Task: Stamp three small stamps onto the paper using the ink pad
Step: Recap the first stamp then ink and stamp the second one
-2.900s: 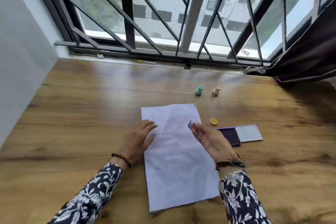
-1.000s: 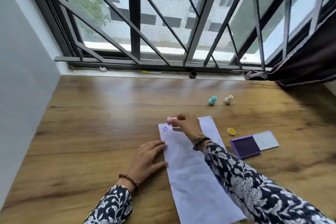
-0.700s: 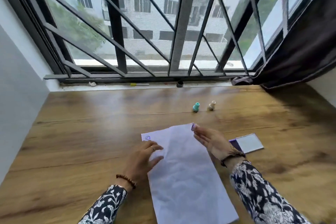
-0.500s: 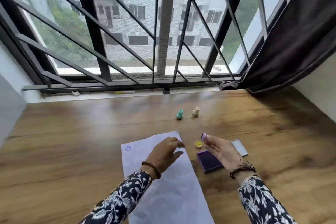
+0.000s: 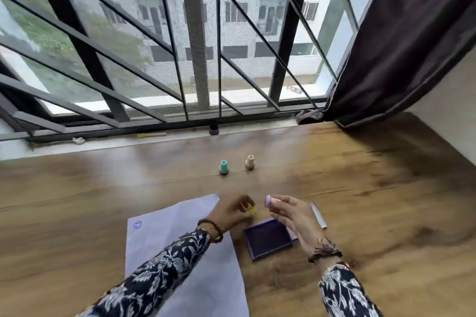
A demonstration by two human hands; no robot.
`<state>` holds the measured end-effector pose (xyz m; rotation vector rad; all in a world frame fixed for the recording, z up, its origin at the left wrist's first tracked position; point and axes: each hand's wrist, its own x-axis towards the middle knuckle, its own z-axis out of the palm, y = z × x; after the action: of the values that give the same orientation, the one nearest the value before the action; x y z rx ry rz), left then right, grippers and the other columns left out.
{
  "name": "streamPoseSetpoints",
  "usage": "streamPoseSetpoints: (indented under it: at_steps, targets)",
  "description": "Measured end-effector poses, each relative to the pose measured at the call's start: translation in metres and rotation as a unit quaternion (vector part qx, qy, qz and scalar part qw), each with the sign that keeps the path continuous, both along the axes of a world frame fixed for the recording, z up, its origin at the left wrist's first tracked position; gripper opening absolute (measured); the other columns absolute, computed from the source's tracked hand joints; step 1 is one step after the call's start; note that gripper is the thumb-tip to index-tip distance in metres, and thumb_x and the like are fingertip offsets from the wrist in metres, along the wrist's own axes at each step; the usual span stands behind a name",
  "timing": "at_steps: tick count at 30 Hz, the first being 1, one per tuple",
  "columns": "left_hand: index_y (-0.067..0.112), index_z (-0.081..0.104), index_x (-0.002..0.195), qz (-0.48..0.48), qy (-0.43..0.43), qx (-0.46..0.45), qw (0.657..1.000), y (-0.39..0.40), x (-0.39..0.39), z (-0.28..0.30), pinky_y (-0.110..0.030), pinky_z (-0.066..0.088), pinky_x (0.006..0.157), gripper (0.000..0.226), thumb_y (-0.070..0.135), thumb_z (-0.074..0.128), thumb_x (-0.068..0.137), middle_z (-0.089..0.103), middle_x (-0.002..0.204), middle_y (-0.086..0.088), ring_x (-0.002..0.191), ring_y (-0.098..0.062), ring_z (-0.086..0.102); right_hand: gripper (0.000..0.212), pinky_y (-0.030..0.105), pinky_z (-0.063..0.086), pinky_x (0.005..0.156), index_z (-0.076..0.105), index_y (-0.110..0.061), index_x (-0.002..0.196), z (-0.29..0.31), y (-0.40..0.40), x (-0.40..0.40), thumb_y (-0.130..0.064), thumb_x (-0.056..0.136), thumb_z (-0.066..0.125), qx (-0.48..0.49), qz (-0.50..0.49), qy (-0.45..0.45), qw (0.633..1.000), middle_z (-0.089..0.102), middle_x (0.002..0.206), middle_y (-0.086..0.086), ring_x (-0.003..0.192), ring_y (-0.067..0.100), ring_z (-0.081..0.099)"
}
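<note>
A white sheet of paper (image 5: 164, 237) lies on the wooden table with one blue round print (image 5: 137, 224) near its far left corner. My right hand (image 5: 293, 219) holds a small pink stamp (image 5: 270, 201) sideways, its purple face turned left, above the open purple ink pad (image 5: 268, 238). My left hand (image 5: 231, 211) reaches across the paper and pinches a small yellow cap (image 5: 252, 209) just beyond the pad. A teal stamp (image 5: 223, 167) and a beige stamp (image 5: 249, 162) stand upright farther back.
The ink pad's clear lid (image 5: 318, 215) sticks out to the right behind my right hand. A barred window runs along the table's far edge, with small items on its sill (image 5: 152, 134). A dark curtain (image 5: 401, 41) hangs at the right.
The pink stamp left a print on the paper's far left corner, then my right hand carried it over the ink pad. My left hand left the paper and closed on the yellow cap.
</note>
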<state>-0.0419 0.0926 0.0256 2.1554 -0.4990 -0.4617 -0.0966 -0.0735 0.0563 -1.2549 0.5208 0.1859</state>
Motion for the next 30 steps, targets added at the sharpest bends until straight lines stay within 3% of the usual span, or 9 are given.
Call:
streamPoseSetpoints:
  at_steps: [3,5,10,15,19,22,25,27,30]
  targets:
    - [-0.005,0.060,0.103,0.106,0.203,-0.201,0.952,-0.004,-0.009,0.009,-0.012,0.053,0.065,0.023,0.005,0.063,0.082,0.066,0.087,-0.011,0.077,-0.013,0.064,0.013,0.014,0.055,0.062,0.071,-0.014,0.077,0.003,-0.002,-0.001,-0.003,0.081,0.064,-0.025,0.033,-0.038,0.998,0.075,0.072,0.000,0.070,0.008,0.070]
    - [0.001,0.063,0.101,0.122,0.257,-0.274,0.919,-0.003,-0.015,0.011,-0.015,0.055,0.067,0.019,0.004,0.061,0.083,0.069,0.088,-0.009,0.078,-0.013,0.068,0.011,0.018,0.055,0.067,0.071,-0.017,0.078,0.007,-0.002,-0.002,-0.006,0.078,0.069,-0.078,0.051,-0.059,0.994,0.074,0.076,0.002,0.075,0.012,0.069]
    - [0.011,0.069,0.091,0.129,0.267,-0.333,0.895,0.004,-0.022,0.024,-0.016,0.056,0.071,0.014,0.003,0.060,0.082,0.077,0.079,0.000,0.083,-0.014,0.070,0.012,0.027,0.055,0.080,0.071,-0.023,0.076,0.025,0.005,-0.003,-0.016,0.068,0.078,-0.224,0.094,-0.113,0.963,0.075,0.080,0.003,0.082,0.014,0.070]
    - [-0.001,0.066,0.096,0.162,0.252,-0.368,0.880,-0.001,-0.012,0.024,-0.015,0.056,0.068,0.018,-0.003,0.062,0.079,0.076,0.077,-0.004,0.080,-0.015,0.070,0.016,0.012,0.054,0.068,0.072,-0.030,0.065,0.039,0.002,0.014,-0.018,0.064,0.081,-0.295,0.115,-0.150,0.937,0.072,0.062,-0.014,0.068,-0.002,0.067]
    - [0.000,0.067,0.095,0.189,0.230,-0.399,0.867,-0.004,-0.012,0.022,-0.017,0.057,0.070,0.020,-0.002,0.065,0.075,0.076,0.078,-0.004,0.079,-0.016,0.070,0.011,0.021,0.058,0.068,0.076,-0.015,0.069,0.039,0.001,0.024,-0.020,0.062,0.082,-0.272,0.114,-0.141,0.945,0.075,0.068,0.004,0.065,0.009,0.068]
    - [0.008,0.070,0.089,0.199,0.231,-0.402,0.863,-0.009,-0.013,0.015,-0.017,0.057,0.071,0.017,0.002,0.067,0.074,0.076,0.078,-0.003,0.082,-0.017,0.070,0.016,0.021,0.059,0.068,0.074,-0.005,0.077,0.031,0.000,0.030,-0.015,0.066,0.080,-0.282,0.118,-0.123,0.944,0.073,0.073,0.009,0.069,0.013,0.067]
    - [0.018,0.071,0.083,0.210,0.194,-0.370,0.884,-0.021,0.001,0.008,-0.018,0.056,0.072,0.013,0.009,0.070,0.074,0.076,0.079,0.003,0.085,-0.015,0.068,0.013,0.031,0.058,0.074,0.073,-0.004,0.079,0.019,-0.005,0.050,-0.012,0.069,0.077,-0.308,0.117,-0.108,0.938,0.070,0.073,0.009,0.068,0.016,0.065]
    - [0.022,0.069,0.086,0.255,0.139,-0.296,0.910,-0.031,0.015,0.002,-0.027,0.055,0.073,0.016,0.013,0.072,0.074,0.071,0.081,-0.002,0.085,-0.020,0.065,0.015,0.034,0.056,0.076,0.073,-0.009,0.084,0.011,-0.011,0.067,-0.011,0.069,0.075,-0.358,0.102,-0.101,0.923,0.071,0.076,0.009,0.072,0.020,0.065]
    - [0.019,0.059,0.110,0.300,0.037,-0.090,0.949,-0.043,0.036,-0.011,-0.038,0.053,0.082,0.038,0.023,0.073,0.075,0.067,0.090,-0.009,0.086,-0.026,0.064,0.026,0.026,0.048,0.076,0.069,-0.010,0.100,-0.001,-0.023,0.093,-0.011,0.074,0.070,-0.466,0.087,-0.101,0.875,0.071,0.097,0.013,0.086,0.020,0.065]
